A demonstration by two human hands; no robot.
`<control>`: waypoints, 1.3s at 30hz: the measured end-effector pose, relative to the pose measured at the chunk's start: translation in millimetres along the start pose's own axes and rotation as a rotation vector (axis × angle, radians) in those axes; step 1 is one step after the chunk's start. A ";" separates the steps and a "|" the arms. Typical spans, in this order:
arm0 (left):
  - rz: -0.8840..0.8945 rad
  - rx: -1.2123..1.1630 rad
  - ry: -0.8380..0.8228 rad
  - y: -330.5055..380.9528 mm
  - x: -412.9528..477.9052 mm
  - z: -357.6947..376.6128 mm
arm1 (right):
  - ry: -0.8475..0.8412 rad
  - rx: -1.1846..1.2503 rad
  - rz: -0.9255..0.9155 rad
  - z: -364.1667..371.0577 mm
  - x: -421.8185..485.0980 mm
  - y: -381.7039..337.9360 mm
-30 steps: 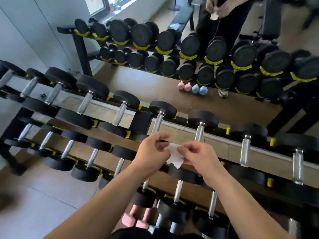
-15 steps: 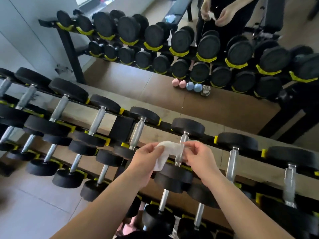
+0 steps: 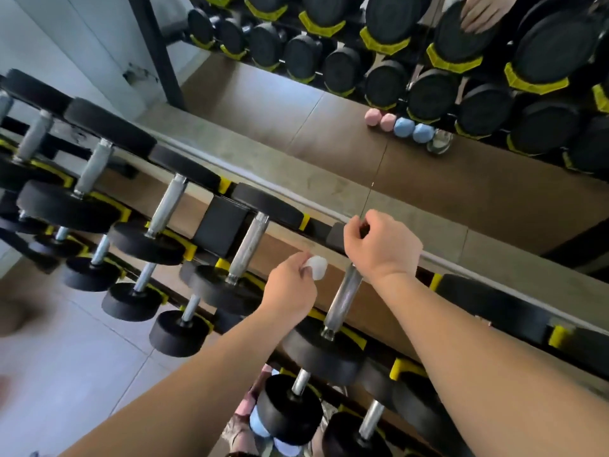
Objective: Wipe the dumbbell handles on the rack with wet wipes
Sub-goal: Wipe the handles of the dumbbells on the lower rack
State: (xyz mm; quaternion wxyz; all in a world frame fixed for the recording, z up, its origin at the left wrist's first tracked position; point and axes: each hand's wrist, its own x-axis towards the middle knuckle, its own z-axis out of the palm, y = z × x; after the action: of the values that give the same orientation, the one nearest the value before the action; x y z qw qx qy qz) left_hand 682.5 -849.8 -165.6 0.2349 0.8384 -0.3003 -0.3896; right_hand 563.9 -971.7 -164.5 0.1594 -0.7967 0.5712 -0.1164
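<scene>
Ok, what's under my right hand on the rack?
The upper end of a steel handle runs under the right hand, with a black weight showing beside it. Where handle meets weight, and whether the hand grips it, is covered.

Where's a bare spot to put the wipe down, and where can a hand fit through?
Bare spots: the grey ledge between the top row's far heads and the mirror, and the floor tiles left of the rack. A hand passes between neighbouring handles, where the left hand holds the wipe. The lower row is crowded.
</scene>
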 end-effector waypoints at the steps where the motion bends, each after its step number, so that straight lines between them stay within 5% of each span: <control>1: -0.007 0.009 -0.023 0.9 3.2 6.7 | 0.016 0.004 -0.018 2.6 0.0 1.8; 10: -0.001 -0.069 -0.149 12.2 -6.3 56.7 | 0.101 0.001 -0.030 11.2 -3.3 6.7; 14: 0.137 0.123 -0.190 2.4 -13.5 35.4 | 0.105 0.006 -0.037 14.5 -3.0 7.3; 19: 0.190 0.398 -0.509 -15.3 -27.3 -13.5 | 0.131 0.018 -0.047 16.5 -2.9 7.7; 24: -0.064 0.204 -0.130 -9.1 2.5 -4.5 | 0.157 0.025 -0.059 16.6 -4.1 8.1; 29: 0.090 0.103 -0.288 9.4 -9.7 43.3 | 0.149 0.012 -0.075 16.1 -4.8 8.1; 34: -0.049 -0.146 -0.334 1.1 -10.4 30.7 | 0.163 0.008 -0.064 17.0 -4.4 7.1; 39: -0.050 -0.086 -0.183 7.7 -8.7 49.2 | 0.162 0.015 -0.060 16.1 -4.5 6.8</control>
State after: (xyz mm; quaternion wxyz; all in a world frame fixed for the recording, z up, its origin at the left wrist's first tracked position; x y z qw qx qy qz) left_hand 636.5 -857.2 -185.2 0.2324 0.7956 -0.2824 -0.4830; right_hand 562.4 -967.6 -182.0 0.1152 -0.8002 0.5573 -0.1896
